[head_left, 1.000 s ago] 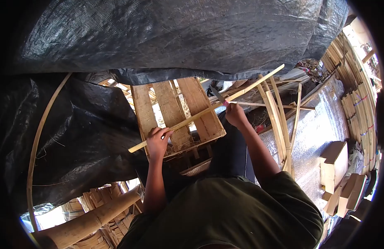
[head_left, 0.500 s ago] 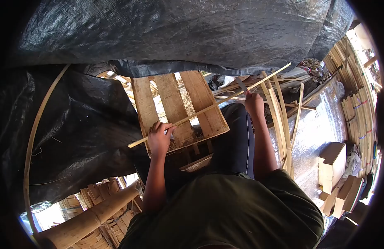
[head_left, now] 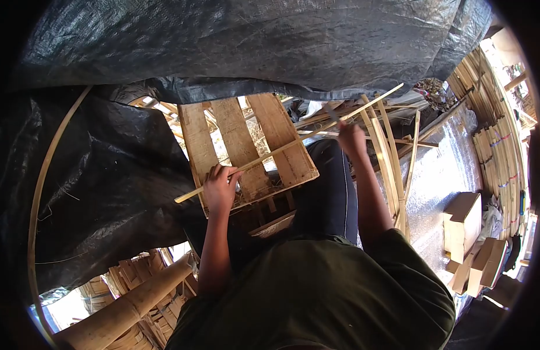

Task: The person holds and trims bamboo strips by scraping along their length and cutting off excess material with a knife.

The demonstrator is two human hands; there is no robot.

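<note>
A long thin bamboo strip (head_left: 270, 154) slants across the slatted wooden crate (head_left: 238, 131) in front of my lap. My left hand (head_left: 220, 188) is closed around the strip near its lower left end, over the crate's near left corner. In my right hand (head_left: 353, 140) is a knife (head_left: 331, 112), its handle hidden by the fist and its blade pointing up and left. The blade is slightly blurred and lies close to the upper part of the strip; whether it touches, I cannot tell.
A black tarp (head_left: 252, 46) hangs ahead and another dark sheet (head_left: 107, 169) covers the left. Bamboo slats (head_left: 386, 151) lean to my right, near cardboard boxes (head_left: 461, 224) and bundled strips (head_left: 500, 157). A thick bamboo pole (head_left: 127, 309) lies at lower left.
My right hand and the knife have shifted slightly left and down. My left hand keeps its hold on the bamboo strip. The whole view has shifted slightly.
</note>
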